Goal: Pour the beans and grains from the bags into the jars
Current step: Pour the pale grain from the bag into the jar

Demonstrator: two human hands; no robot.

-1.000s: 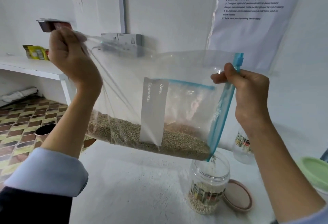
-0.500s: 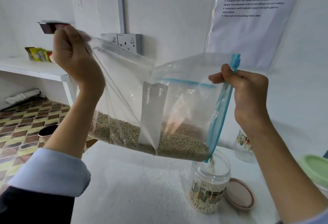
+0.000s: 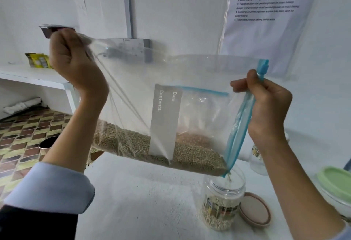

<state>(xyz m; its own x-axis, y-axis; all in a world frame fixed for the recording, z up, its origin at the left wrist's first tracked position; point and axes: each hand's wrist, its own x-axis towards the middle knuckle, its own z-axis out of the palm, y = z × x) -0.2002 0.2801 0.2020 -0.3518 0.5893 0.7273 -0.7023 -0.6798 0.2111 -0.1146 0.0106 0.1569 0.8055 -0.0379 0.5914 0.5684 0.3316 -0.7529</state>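
A clear zip bag (image 3: 199, 106) with a blue seal strip and a white label hangs tilted above the table, olive-brown grains (image 3: 155, 146) lying along its lower edge. My left hand (image 3: 74, 59) grips the bag's raised bottom corner at the upper left. My right hand (image 3: 266, 102) pinches the blue zip edge on the right. A thin stream of grains falls from the bag's lowest corner into an open clear jar (image 3: 223, 201), which holds grains in its lower part.
A pinkish-brown lid (image 3: 255, 209) lies right of the jar on the white table (image 3: 142, 201). A second clear jar (image 3: 258, 161) stands behind my right forearm. A green-lidded container (image 3: 336, 188) sits at the right edge. A shelf and patterned floor lie to the left.
The bag stays tilted and grains keep running into the jar. Both hands hold nearly the same places; the bag's folds have shifted slightly.
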